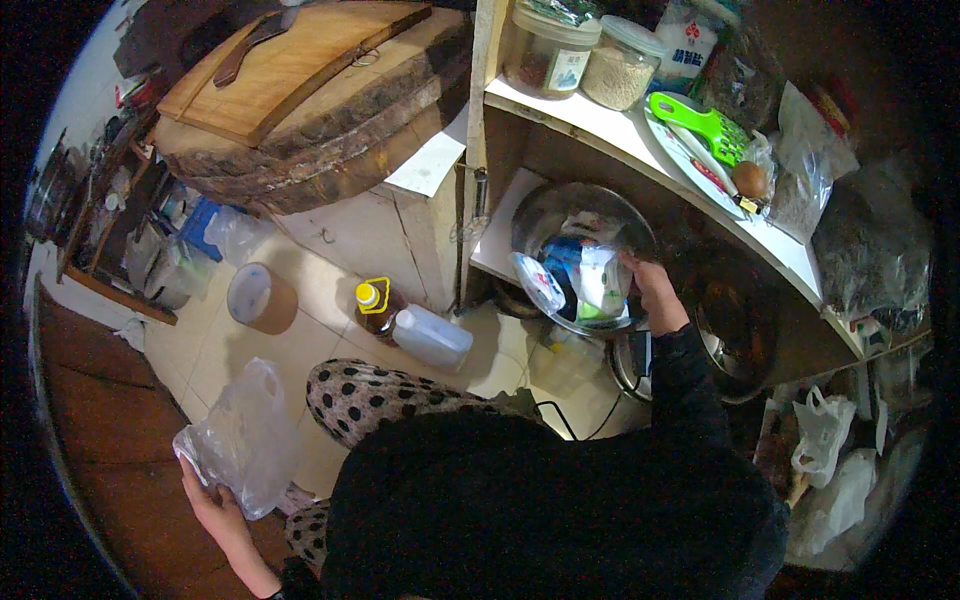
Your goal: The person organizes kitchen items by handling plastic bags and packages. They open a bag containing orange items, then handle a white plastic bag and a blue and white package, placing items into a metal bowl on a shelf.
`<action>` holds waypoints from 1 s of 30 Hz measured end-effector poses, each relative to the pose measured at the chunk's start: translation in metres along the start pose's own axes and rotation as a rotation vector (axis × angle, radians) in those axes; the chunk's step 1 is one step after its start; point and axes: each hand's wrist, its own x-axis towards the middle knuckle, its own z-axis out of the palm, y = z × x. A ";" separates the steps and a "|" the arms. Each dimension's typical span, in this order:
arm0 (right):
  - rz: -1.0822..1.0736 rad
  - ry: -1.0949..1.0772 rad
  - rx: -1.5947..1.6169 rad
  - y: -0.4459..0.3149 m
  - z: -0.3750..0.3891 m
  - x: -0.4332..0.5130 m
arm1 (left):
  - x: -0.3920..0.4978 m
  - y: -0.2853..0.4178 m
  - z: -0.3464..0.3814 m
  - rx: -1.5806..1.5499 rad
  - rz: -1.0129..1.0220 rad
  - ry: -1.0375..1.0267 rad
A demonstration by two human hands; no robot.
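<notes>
At the lower left, my left hand (217, 514) holds a thin clear plastic bag (251, 442) by its edge. My right hand (656, 292) is at the right side of a metal basin (531, 210) on the lower shelf, its fingertips by a white packet (601, 281). Whether the fingers grip the packet or the basin's rim cannot be told. Also in the basin are a white-and-blue packet (538, 283) and something blue behind it.
Above the basin, a shelf (570, 120) bears jars, a plate and a green grater (701, 126). A yellow-capped bottle (375, 304), a whitish jug (433, 337) and a bucket (262, 298) stand or lie on the floor. Thick round wooden blocks (300, 176) are at upper left.
</notes>
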 end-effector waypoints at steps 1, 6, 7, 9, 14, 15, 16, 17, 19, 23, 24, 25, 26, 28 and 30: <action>0.003 -0.009 0.025 0.000 -0.001 -0.005 | 0.000 0.000 0.000 0.007 0.007 0.009; -0.122 -0.186 0.181 -0.014 0.001 -0.043 | -0.001 -0.005 0.001 -0.009 0.017 0.036; -0.121 -0.209 0.143 -0.017 0.004 -0.049 | -0.001 -0.007 0.001 0.006 0.005 0.026; -0.162 -0.260 0.044 -0.022 0.009 -0.057 | -0.001 -0.010 0.000 0.008 0.042 0.034; -0.164 -0.323 0.012 -0.006 -0.010 -0.061 | 0.000 -0.004 0.003 0.007 0.074 0.027; -0.238 -0.396 0.035 -0.001 -0.013 -0.057 | 0.000 -0.001 0.001 0.049 -0.006 0.042; -0.204 -0.289 -0.149 0.001 -0.015 -0.047 | -0.002 0.004 0.004 0.025 -0.044 0.044; -0.250 -0.259 -0.326 -0.001 -0.016 -0.036 | -0.002 0.009 0.005 -0.016 -0.008 0.047; -0.339 -0.062 -0.539 -0.003 -0.008 -0.025 | -0.003 0.021 0.003 0.063 0.005 0.052; -0.559 -0.061 -0.674 -0.045 -0.004 -0.047 | 0.006 0.048 -0.004 0.122 0.172 0.088; -0.617 -0.092 -0.640 -0.059 0.001 -0.061 | 0.003 0.055 -0.012 0.089 0.119 0.068; -0.696 -0.086 -0.669 -0.077 0.002 -0.077 | 0.003 0.062 -0.016 0.019 0.113 0.059; -0.672 -0.096 -0.575 -0.091 0.012 -0.092 | 0.004 0.066 -0.017 0.039 0.120 0.066; -0.771 -0.243 -0.384 -0.116 0.032 -0.125 | 0.004 0.074 -0.022 0.060 0.156 0.084; -0.728 -0.359 -0.170 -0.130 0.065 -0.157 | 0.002 0.079 -0.026 0.069 0.169 0.080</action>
